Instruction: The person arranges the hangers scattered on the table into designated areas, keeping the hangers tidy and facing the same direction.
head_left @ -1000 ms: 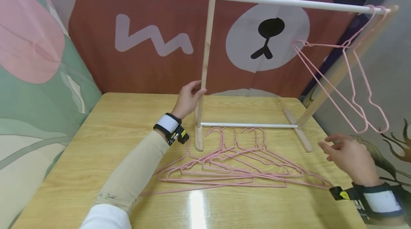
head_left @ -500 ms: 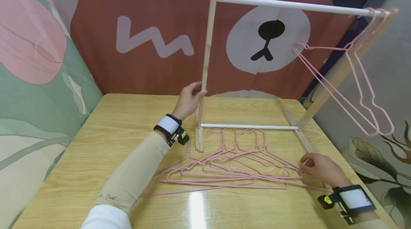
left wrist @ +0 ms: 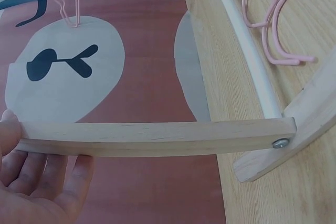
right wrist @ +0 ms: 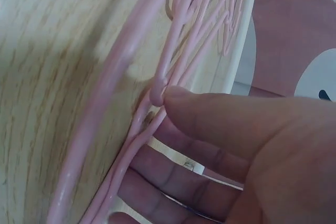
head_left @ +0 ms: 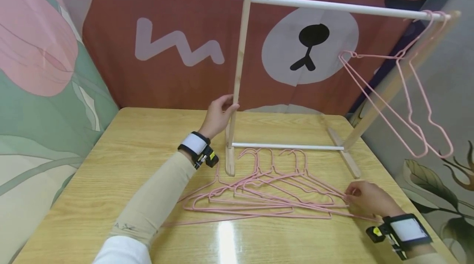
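Note:
In the head view, my left hand grips the left post of a small wooden clothes rack, thumb in front and fingers behind. The left wrist view shows the same post between thumb and fingers. Several pink clothes hangers lie overlapped on the table before the rack, hooks toward it. At the pile's right end is my right hand. In the right wrist view its thumb presses a bent hanger end, with the other fingers curled beneath the pink wires. How many wires it holds, I cannot tell.
Two pink hangers hang at the right end of the rack's white top bar. A white lower bar joins the rack's feet. The wooden table meets patterned cloth walls behind and at both sides.
My right hand has come left and down from beside the hanging hangers to the pile's right end and taken hold there. The hung hangers sway slightly. My left hand stays on the post.

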Available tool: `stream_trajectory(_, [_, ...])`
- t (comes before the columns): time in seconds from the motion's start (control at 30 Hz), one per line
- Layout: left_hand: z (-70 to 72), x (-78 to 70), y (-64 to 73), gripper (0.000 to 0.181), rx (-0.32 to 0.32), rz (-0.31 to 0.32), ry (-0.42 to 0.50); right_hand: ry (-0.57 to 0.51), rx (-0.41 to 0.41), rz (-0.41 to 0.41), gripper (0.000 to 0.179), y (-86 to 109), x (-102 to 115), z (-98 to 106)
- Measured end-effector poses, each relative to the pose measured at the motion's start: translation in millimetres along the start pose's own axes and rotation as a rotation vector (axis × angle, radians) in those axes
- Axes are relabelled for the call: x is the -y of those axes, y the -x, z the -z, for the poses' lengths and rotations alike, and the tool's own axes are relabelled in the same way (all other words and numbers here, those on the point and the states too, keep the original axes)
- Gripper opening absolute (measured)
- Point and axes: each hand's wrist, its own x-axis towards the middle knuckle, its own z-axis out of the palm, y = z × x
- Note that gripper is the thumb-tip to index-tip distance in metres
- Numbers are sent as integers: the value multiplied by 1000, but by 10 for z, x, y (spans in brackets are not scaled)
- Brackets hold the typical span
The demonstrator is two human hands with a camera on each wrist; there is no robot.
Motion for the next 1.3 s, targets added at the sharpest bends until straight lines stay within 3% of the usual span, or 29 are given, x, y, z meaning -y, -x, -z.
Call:
stream_trajectory(0.1, [-1, 2, 1, 34, -1, -4, 0, -13, 10, 45, 6, -3, -29, 6])
stream_trajectory(0.4, [5, -9, 4, 34, -3, -18, -1, -32, 9, 115, 23, 25, -119, -18])
stream_trajectory(0.77, [27, -28, 2, 36, 0, -4, -3, -38, 14, 192, 20, 66, -88, 32])
stream_trajectory(1.3, [38, -6, 12, 34, 2, -2, -4, -61, -4, 168, 8, 129, -87, 106])
